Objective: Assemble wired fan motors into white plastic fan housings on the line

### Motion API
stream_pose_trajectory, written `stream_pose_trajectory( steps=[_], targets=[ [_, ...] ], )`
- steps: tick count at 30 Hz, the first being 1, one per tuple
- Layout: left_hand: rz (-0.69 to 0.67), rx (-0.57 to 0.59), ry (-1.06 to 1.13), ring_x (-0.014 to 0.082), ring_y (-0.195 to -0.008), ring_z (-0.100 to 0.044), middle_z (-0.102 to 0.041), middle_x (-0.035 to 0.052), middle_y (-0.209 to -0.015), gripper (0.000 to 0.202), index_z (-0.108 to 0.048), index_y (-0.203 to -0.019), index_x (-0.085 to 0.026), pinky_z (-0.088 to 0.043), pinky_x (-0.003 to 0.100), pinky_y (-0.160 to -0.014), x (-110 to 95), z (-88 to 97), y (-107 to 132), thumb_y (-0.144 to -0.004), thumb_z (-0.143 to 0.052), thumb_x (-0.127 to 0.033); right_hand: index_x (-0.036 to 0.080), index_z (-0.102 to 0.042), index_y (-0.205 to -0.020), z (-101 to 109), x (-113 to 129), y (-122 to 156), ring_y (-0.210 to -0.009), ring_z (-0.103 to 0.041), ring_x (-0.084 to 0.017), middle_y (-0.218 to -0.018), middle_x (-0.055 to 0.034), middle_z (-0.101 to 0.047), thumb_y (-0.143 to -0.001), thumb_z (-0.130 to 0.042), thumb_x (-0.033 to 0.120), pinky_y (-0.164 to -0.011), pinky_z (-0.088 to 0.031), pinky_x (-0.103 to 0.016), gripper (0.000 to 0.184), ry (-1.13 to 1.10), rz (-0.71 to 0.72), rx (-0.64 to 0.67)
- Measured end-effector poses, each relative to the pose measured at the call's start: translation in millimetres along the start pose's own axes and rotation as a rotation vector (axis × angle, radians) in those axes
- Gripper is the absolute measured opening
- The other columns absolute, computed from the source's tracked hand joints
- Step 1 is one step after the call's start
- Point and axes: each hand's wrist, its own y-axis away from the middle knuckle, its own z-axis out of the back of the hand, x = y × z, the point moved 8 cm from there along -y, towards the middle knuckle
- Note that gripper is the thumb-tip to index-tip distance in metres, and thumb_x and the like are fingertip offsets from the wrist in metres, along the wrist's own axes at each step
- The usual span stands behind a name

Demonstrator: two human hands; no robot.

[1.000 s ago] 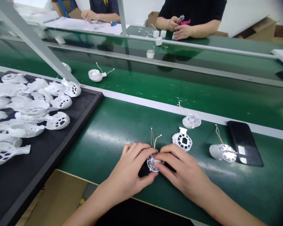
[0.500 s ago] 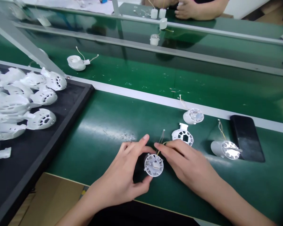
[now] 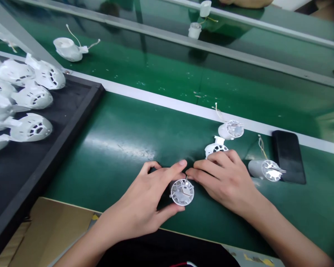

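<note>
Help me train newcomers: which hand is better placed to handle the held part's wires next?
Probably the right hand: its fingertips are at the wires, while the left hand holds the round white part.

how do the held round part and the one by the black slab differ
The held part is gripped by the left hand; the lying part, on its side by the black slab, is untouched. The held part's end bears a pale square; the lying part's, a thin silvery piece jutting out. Both ends are round.
</note>
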Motion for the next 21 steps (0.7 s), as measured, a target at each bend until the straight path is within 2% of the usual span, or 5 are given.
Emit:
stream_pose_trajectory(
  steps=[7, 10, 14, 18, 21],
  targets=[
    [-0.047, 0.074, -0.105, 0.0229, -0.126, -0.054, -0.063, 0.0019, -0.133, 0.047, -0.052, -0.137, -0.027, -0.028, 0.042, -0.114, -6.4, -3.7, -5.5, -0.096, -0.076, -0.029, 0.025, -0.07, -0.111, -0.3, 5.9, 0.8, -0.099, -0.057, -0.025, -0.106, -0.0004, -0.072, -0.105, -0.063, 0.018, -0.088, -0.033, -0.047, 0.012, 0.026, -0.117, -0.079],
    [-0.018, 0.047, -0.148, 0.0257, -0.129, -0.049, -0.061, 0.0034, -0.134, 0.05, -0.052, -0.134, -0.025, -0.031, 0.042, -0.112, -6.6, -4.1, -8.8, -0.094, -0.08, -0.037, 0.02, -0.069, -0.12, 9.4, 8.1, 4.4, -0.099, -0.058, -0.023, -0.113, -0.0054, -0.07, -0.102, -0.065, 0.016, -0.086, -0.04, -0.043, 0.018, -0.157, -0.126, -0.133],
    [-0.013, -0.034, -0.154, 0.0268, -0.127, -0.051, -0.062, 0.0049, -0.131, 0.05, -0.053, -0.13, -0.024, -0.034, 0.043, -0.108, -7.9, -4.3, -13.3, -0.093, -0.08, -0.043, 0.017, -0.071, -0.116, 15.2, 12.4, 6.4, -0.09, -0.059, -0.02, -0.105, -0.0074, -0.066, -0.098, -0.074, 0.026, -0.079, -0.047, -0.038, 0.02, -0.443, -0.094, -0.191],
    [-0.023, -0.119, -0.17, 0.0271, -0.123, -0.053, -0.064, 0.0057, -0.127, 0.048, -0.055, -0.129, -0.022, -0.037, 0.043, -0.104, -9.2, -4.4, -14.2, -0.093, -0.08, -0.042, 0.021, -0.073, -0.112, 14.3, 15.8, 5.3, -0.084, -0.059, -0.018, -0.099, -0.0049, -0.066, -0.1, -0.072, 0.023, -0.074, -0.047, -0.036, 0.012, -0.426, -0.107, -0.183],
    [-0.019, -0.13, -0.184, 0.0277, -0.124, -0.053, -0.063, 0.0064, -0.129, 0.05, -0.055, -0.131, -0.022, -0.036, 0.044, -0.104, -8.2, -5.8, -13.5, -0.093, -0.079, -0.044, 0.024, -0.071, -0.122, 22.4, 2.8, 10.2, -0.092, -0.064, -0.023, -0.106, -0.0068, -0.067, -0.103, -0.067, 0.031, -0.079, -0.051, -0.038, 0.02, -0.319, -0.186, -0.14]
  ],
)
